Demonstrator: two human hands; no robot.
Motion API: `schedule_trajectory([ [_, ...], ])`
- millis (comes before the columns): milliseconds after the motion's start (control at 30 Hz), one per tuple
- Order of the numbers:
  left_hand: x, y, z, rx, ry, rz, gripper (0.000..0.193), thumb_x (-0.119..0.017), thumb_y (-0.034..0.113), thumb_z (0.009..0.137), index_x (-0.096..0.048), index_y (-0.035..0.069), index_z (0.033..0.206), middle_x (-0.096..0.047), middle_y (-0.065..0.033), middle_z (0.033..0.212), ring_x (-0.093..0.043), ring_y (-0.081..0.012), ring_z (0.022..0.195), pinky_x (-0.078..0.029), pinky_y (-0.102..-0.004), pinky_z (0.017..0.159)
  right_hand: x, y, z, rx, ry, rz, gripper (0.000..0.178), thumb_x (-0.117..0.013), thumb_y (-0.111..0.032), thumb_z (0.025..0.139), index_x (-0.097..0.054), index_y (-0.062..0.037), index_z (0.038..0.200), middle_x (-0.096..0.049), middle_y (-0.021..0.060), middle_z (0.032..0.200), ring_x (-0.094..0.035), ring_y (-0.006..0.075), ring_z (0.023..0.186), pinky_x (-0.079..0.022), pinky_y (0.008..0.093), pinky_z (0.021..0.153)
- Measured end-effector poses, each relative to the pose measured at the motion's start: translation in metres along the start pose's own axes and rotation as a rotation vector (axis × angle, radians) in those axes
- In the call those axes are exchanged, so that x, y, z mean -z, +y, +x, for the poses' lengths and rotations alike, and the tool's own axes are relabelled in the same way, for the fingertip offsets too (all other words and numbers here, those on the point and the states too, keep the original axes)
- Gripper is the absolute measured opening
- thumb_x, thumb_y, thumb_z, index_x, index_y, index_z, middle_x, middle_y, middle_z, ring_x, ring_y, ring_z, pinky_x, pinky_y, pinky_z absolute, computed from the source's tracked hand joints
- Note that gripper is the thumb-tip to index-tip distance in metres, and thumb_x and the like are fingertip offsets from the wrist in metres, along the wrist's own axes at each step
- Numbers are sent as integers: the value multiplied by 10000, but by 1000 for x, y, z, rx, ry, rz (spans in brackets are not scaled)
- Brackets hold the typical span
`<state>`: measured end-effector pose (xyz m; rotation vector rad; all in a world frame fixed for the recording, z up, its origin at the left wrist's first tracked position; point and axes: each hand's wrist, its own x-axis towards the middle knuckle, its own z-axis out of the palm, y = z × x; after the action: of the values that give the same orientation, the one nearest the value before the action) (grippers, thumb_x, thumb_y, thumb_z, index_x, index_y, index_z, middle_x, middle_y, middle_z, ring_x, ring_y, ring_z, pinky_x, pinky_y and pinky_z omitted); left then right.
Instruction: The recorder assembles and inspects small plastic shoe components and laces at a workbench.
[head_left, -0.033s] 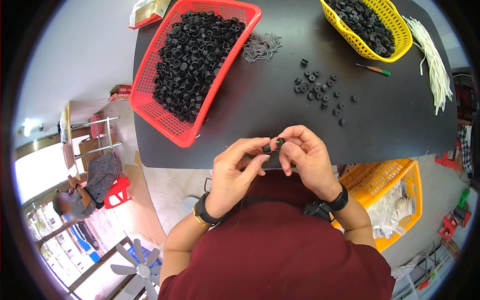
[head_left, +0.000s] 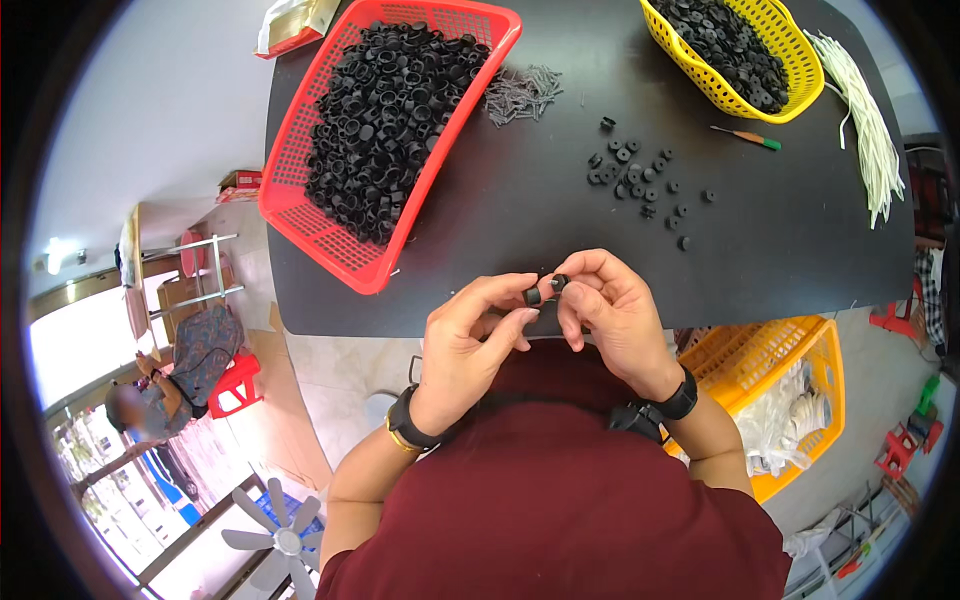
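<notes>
Just off the table's near edge, my left hand (head_left: 470, 335) pinches a small black cap (head_left: 532, 297) between thumb and fingers. Close beside it, my right hand (head_left: 620, 325) grips a small black round part (head_left: 560, 283), with a pale glint showing at its middle. The two black parts are side by side; whether they touch, I cannot tell. Farther off on the dark table (head_left: 480, 225) lie several loose black round pieces (head_left: 636, 173). A red basket (head_left: 405, 240) full of black caps (head_left: 390, 120) stands to the left of them.
Grey pins or screws (head_left: 524, 95) are heaped by the red basket. A yellow basket (head_left: 700, 80) of black discs, a green-tipped tool (head_left: 757, 139) and a bundle of white strips (head_left: 870, 140) lie far right. An orange crate (head_left: 760, 370) stands below; a person (head_left: 170, 400) sits at left.
</notes>
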<state>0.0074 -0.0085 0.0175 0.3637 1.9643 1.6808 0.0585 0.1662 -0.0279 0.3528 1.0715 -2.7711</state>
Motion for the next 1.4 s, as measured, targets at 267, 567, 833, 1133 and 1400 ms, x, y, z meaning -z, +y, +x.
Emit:
schedule_trajectory([
  [267, 0, 1, 4, -121, 11, 182, 312, -547, -99, 905, -572, -43, 1211, -658, -136, 1059, -649, -148, 871, -562, -240, 629, 1, -1, 3, -106, 13, 99, 136, -545, -115, 986, -553, -38, 1098, -678, 100, 986, -544, 83, 608, -463, 218, 525],
  [567, 5, -8, -4, 75, 48, -159, 246, -511, -42, 944, -572, -39, 1183, -629, -111, 951, -640, -137, 742, -552, -250, 611, -6, -4, -1, 9, 82, -144, 133, -613, -67, 939, -591, -41, 1067, -678, 71, 970, -555, 62, 637, -479, 210, 555],
  [833, 9, -15, -6, 122, -49, -646, 253, -534, 112, 988, -578, 5, 1213, -581, -90, 1062, -596, -154, 867, -533, -285, 663, -14, -1, -2, 474, 30, -632, 152, -686, 1, 849, -653, 1, 997, -667, 66, 940, -629, 81, 707, -506, 211, 607],
  [1133, 18, -23, -4, 181, -103, -758, 284, -548, 153, 986, -553, 27, 1241, -563, -94, 1108, -590, -181, 943, -553, -317, 686, -28, -5, 0, 574, 61, -774, 192, -710, 26, 804, -642, -8, 980, -652, 73, 898, -577, 84, 594, -468, 235, 516],
  [1400, 18, -25, -5, 205, -69, -738, 266, -544, 108, 979, -559, 30, 1233, -571, -88, 1153, -597, -183, 981, -583, -350, 710, -28, -2, 1, 583, 95, -830, 196, -723, 19, 789, -639, -7, 963, -656, 77, 893, -590, 109, 592, -480, 254, 521],
])
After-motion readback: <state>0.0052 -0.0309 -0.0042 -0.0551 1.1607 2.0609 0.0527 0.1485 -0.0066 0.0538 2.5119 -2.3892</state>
